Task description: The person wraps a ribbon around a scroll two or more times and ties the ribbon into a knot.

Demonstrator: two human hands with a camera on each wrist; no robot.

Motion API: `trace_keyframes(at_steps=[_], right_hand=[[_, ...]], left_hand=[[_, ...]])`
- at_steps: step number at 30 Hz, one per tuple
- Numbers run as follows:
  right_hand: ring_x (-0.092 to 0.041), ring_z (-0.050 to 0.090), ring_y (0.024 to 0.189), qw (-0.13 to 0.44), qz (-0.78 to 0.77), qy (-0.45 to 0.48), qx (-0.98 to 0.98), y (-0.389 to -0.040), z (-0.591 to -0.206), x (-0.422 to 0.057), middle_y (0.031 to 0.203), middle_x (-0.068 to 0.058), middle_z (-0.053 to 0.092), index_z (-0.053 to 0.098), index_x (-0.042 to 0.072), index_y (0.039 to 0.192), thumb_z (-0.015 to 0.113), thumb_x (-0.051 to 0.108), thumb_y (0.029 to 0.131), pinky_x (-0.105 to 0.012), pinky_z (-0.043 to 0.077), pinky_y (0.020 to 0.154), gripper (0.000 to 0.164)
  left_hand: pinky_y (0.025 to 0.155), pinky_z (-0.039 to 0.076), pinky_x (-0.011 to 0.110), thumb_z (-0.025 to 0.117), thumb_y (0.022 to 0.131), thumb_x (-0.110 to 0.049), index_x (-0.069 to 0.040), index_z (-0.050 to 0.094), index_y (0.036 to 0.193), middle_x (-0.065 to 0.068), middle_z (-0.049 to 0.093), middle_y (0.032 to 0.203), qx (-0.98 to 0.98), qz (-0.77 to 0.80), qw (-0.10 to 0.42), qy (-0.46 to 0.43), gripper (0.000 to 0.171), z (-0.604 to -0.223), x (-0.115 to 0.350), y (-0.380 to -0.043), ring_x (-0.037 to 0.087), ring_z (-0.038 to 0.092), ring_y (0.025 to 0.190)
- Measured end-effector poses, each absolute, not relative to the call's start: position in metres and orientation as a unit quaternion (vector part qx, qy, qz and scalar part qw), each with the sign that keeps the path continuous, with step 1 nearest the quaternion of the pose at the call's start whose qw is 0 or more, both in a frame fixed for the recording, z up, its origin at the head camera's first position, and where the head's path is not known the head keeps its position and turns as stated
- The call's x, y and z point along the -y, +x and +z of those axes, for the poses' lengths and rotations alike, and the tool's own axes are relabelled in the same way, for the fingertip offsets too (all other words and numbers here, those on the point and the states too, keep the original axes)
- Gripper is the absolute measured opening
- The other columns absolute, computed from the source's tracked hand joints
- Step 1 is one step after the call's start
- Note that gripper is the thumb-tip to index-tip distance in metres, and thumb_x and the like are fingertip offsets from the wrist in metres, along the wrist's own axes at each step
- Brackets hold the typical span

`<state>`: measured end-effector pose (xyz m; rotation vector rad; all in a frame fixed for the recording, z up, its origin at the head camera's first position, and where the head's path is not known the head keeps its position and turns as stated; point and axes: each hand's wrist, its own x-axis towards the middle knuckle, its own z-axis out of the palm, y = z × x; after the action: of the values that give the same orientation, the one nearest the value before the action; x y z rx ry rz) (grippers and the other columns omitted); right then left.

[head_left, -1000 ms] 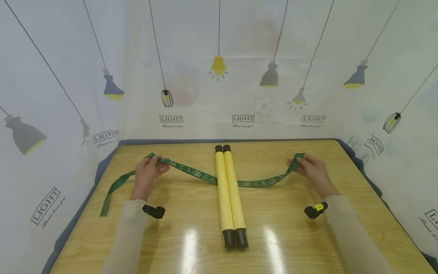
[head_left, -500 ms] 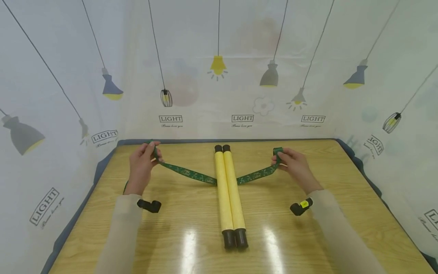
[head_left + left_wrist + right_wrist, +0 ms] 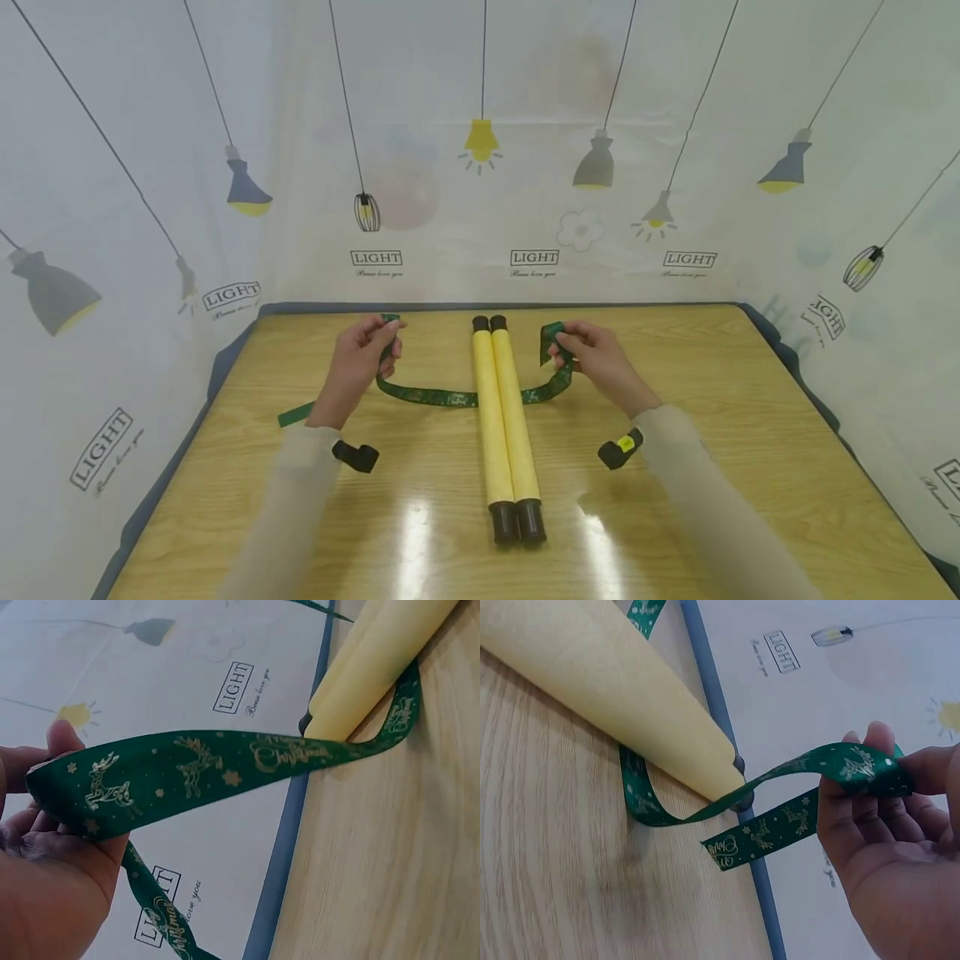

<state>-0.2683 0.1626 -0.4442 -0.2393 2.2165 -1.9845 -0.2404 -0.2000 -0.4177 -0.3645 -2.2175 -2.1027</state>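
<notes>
Two yellow tubes with black end caps (image 3: 498, 417) lie side by side on the wooden table, pointing away from me. A green ribbon (image 3: 431, 396) passes beneath both tubes, and its two ends rise on either side. To the left, my left hand (image 3: 356, 362) pinches one end, with a tail trailing behind the wrist. My right hand (image 3: 600, 358) pinches the other end right of the tubes, a short free end hanging from its fingers. Gold reindeer and "Christmas" lettering show on the ribbon (image 3: 165, 772) in the left wrist view, and reindeer on the ribbon (image 3: 780, 825) in the right wrist view.
The wooden table (image 3: 420, 467) has a blue edge along its back and sides. White walls (image 3: 480, 208) printed with hanging lamps and "LIGHT" close it in on three sides. Each wrist carries a small black camera (image 3: 356, 456).
Both hands have come inward toward the tubes, still pinching the ribbon. The ribbon's side spans are shorter and sag more. The tubes have stayed in place.
</notes>
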Motion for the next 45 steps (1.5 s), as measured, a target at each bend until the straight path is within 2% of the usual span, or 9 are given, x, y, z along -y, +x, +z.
trace_keyframes(at_steps=[7,13,19,22,30,33,36,41,45], right_hand=[[-0.014,0.058,0.068,0.106,-0.650,-0.111,-0.745,-0.265,-0.440,-0.141,0.103,-0.030,0.061,0.056,-0.005,0.121,0.051,0.014,0.104,-0.027,0.054,0.063,0.026],[-0.017,0.057,0.067,0.125,-0.638,-0.136,-0.748,-0.261,-0.434,-0.126,0.097,-0.025,0.063,0.059,-0.003,0.120,0.051,0.016,0.104,-0.027,0.051,0.059,0.026],[-0.018,0.057,0.068,0.135,-0.621,-0.152,-0.757,-0.256,-0.431,-0.111,0.095,-0.021,0.066,0.061,-0.001,0.118,0.051,0.017,0.104,-0.027,0.051,0.059,0.024],[-0.017,0.057,0.069,0.132,-0.623,-0.161,-0.754,-0.255,-0.429,-0.104,0.093,-0.017,0.066,0.061,0.000,0.119,0.052,0.020,0.104,-0.027,0.051,0.060,0.026],[-0.017,0.057,0.067,0.128,-0.648,-0.165,-0.732,-0.249,-0.419,-0.090,0.099,-0.028,0.062,0.061,0.001,0.118,0.053,0.022,0.103,-0.030,0.052,0.059,0.027],[-0.017,0.058,0.066,0.132,-0.646,-0.171,-0.732,-0.247,-0.419,-0.088,0.096,-0.025,0.064,0.062,0.002,0.120,0.055,0.021,0.102,-0.035,0.053,0.060,0.027],[-0.017,0.059,0.063,0.138,-0.644,-0.175,-0.732,-0.247,-0.421,-0.088,0.091,-0.023,0.067,0.063,0.003,0.122,0.059,0.022,0.100,-0.035,0.053,0.058,0.029],[-0.020,0.060,0.055,0.149,-0.645,-0.180,-0.727,-0.247,-0.423,-0.090,0.084,-0.024,0.069,0.063,0.005,0.125,0.063,0.020,0.098,-0.030,0.050,0.051,0.032],[-0.032,0.062,0.058,0.149,-0.632,-0.199,-0.734,-0.245,-0.425,-0.093,0.083,-0.022,0.071,0.062,0.010,0.130,0.065,0.021,0.096,-0.031,0.052,0.051,0.035]], left_hand=[[0.044,0.036,0.023,0.049,0.105,-0.021,0.000,0.054,0.099,0.006,0.061,0.072,0.739,-0.655,-0.006,-0.159,0.023,-0.416,0.169,-0.238,0.010,0.037,0.045],[0.047,0.044,0.027,0.054,0.103,-0.019,0.001,0.059,0.094,0.007,0.061,0.071,0.738,-0.646,0.000,-0.196,0.022,-0.412,0.151,-0.235,0.016,0.048,0.052],[0.047,0.045,0.028,0.056,0.102,-0.023,0.000,0.063,0.098,0.011,0.061,0.072,0.744,-0.636,-0.008,-0.206,0.025,-0.414,0.140,-0.235,0.016,0.050,0.053],[0.046,0.044,0.026,0.055,0.102,-0.022,-0.001,0.065,0.101,0.012,0.061,0.071,0.749,-0.630,-0.025,-0.204,0.023,-0.416,0.136,-0.235,0.016,0.049,0.051],[0.046,0.042,0.025,0.053,0.104,-0.020,0.002,0.066,0.106,0.012,0.061,0.070,0.768,-0.604,-0.098,-0.188,0.026,-0.429,0.126,-0.236,0.016,0.047,0.050],[0.048,0.043,0.025,0.053,0.104,-0.022,0.002,0.066,0.108,0.015,0.061,0.073,0.766,-0.604,-0.112,-0.189,0.027,-0.434,0.122,-0.237,0.017,0.047,0.051],[0.049,0.043,0.026,0.055,0.103,-0.023,-0.002,0.067,0.112,0.018,0.061,0.077,0.761,-0.605,-0.118,-0.202,0.026,-0.436,0.121,-0.237,0.016,0.047,0.052],[0.057,0.048,0.036,0.057,0.101,-0.030,-0.006,0.067,0.122,0.022,0.063,0.088,0.735,-0.631,-0.120,-0.216,0.033,-0.438,0.120,-0.235,0.028,0.055,0.067],[0.062,0.050,0.041,0.057,0.099,-0.043,-0.009,0.070,0.117,0.022,0.064,0.093,0.731,-0.643,-0.107,-0.201,0.040,-0.442,0.116,-0.236,0.040,0.055,0.076]])
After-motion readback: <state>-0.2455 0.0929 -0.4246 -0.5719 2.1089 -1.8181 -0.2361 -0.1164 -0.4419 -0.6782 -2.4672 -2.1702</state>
